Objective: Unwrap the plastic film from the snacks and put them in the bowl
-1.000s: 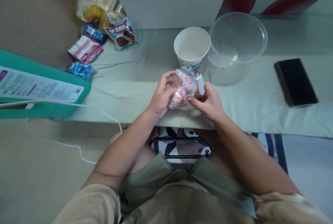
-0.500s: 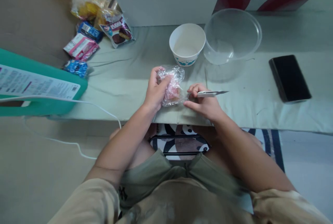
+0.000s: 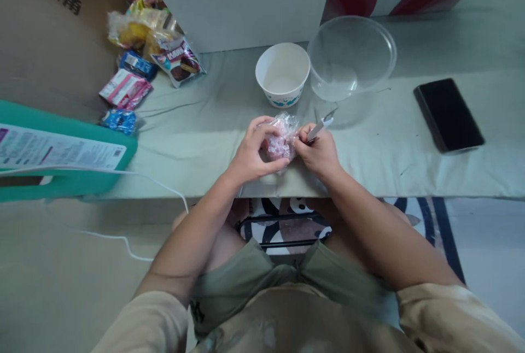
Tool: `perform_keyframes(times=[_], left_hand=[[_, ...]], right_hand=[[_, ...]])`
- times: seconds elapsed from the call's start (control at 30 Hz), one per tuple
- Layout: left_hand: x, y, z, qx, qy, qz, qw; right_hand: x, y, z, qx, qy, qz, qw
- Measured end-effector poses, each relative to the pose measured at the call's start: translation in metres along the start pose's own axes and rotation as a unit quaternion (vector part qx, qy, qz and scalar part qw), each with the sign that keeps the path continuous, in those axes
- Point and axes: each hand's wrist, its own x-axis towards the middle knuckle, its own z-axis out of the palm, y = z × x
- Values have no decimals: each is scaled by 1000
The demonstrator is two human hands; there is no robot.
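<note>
A small pink snack in clear crinkled plastic wrap (image 3: 281, 142) is gripped by my left hand (image 3: 256, 151), the fingers curled over its top and the thumb along its near side. My right hand (image 3: 319, 151) is closed at the wrap's right edge, apparently pinching the plastic. Tucked in that same hand is a small knife with a pale handle (image 3: 320, 128), its metal blade pointing up and to the right. Just beyond the snack stands a white paper bowl with a blue pattern (image 3: 283, 75); its inside shows no contents. Right of it sits a clear round plastic tub (image 3: 353, 58).
Several packaged snacks (image 3: 178, 60) lie at the back left by a cardboard box (image 3: 49, 41). A green container (image 3: 69, 151) and a white cable (image 3: 123, 172) are at the left. A black phone-like device (image 3: 449, 115) rests at the right. A white box (image 3: 241, 3) stands behind.
The left hand has turned and wrapped further over the snack. My right hand has moved up against the wrap, and the knife blade has swung from pointing right to pointing up-right.
</note>
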Motion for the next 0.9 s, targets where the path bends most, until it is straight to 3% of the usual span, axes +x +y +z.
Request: perform_keyframes(times=[0.13, 0.27, 0.43, 0.67, 0.77, 0.9], left_hand=[[-2, 2, 6, 37, 10, -31, 999], [-1, 3, 7, 41, 74, -47, 995], [5, -1, 3, 21, 152, -71, 986], [9, -3, 4, 7, 151, -76, 986], [10, -6, 4, -10, 163, -82, 983], [12, -9, 3, -27, 171, -110, 979]], right_hand=[[2, -4, -7, -37, 15, 6, 999], [-4, -11, -24, -58, 47, 12, 997], [-17, -12, -29, -6, -68, 8, 998], [-13, -15, -15, -85, -100, 21, 991], [-11, -17, -22, -130, -149, 66, 978], [-14, -20, -48, -147, -251, 176, 941]])
